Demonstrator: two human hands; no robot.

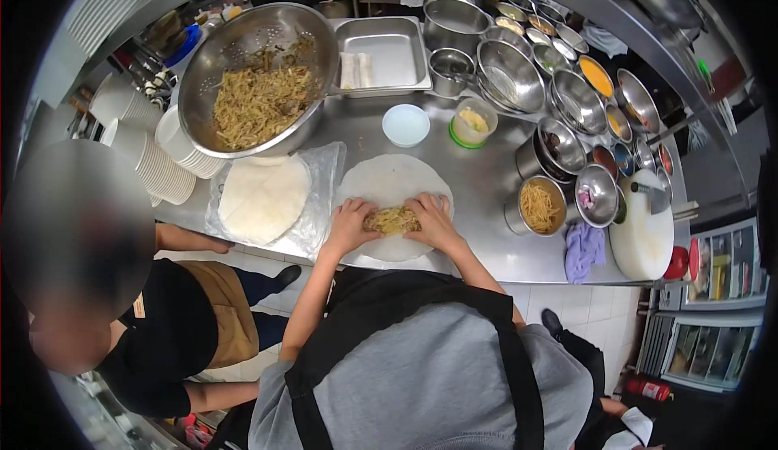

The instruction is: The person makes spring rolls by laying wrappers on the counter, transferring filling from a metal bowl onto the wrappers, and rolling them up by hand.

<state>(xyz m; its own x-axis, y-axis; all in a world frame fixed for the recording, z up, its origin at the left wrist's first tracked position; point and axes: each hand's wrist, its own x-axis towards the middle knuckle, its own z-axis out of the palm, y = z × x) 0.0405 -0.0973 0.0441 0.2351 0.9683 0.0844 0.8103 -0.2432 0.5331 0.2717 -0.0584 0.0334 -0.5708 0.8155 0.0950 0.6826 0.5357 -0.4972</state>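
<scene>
A thin round wrapper (397, 176) lies flat on the steel counter in front of me. Across its middle sits a log-shaped mound of shredded filling (395, 220). My left hand (350, 225) cups the left end of the mound with curled fingers, and my right hand (436, 221) does the same at the right end. Left of it, a stack of pale round wrappers (266, 197) rests on a clear plastic sheet (324, 176). Just beyond the wrapper stand a light blue bowl (405, 126) and a green-based tub (473, 122) with yellowish contents.
A large perforated bowl (312, 117) holds more filling. Two white rolls (356, 70) lie in a steel tray (397, 32). To the right are a pot of golden strips (538, 205), a purple cloth (585, 251) and a cleaver (650, 196) on a white board (640, 243). A co-worker (174, 320) stands left.
</scene>
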